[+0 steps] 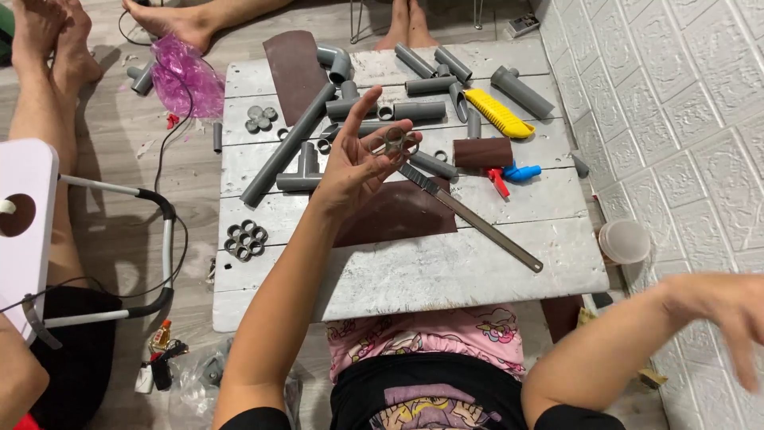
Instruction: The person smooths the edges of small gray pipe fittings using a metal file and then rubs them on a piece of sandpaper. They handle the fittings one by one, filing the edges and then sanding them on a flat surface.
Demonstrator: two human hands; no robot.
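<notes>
Above a white bench [414, 279] strewn with grey pipe pieces [286, 143], the left hand [358, 159] pinches joined grey rings [400, 142] in its fingertips; the right hand [732, 314] hangs open, empty.

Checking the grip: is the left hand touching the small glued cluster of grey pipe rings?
Touching. The head view shows the left hand raised over the table, fingertips pinching the ring cluster.

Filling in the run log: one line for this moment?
left hand: holds glued ring cluster | right hand: empty, off board | hacksaw blade: on white board
</notes>
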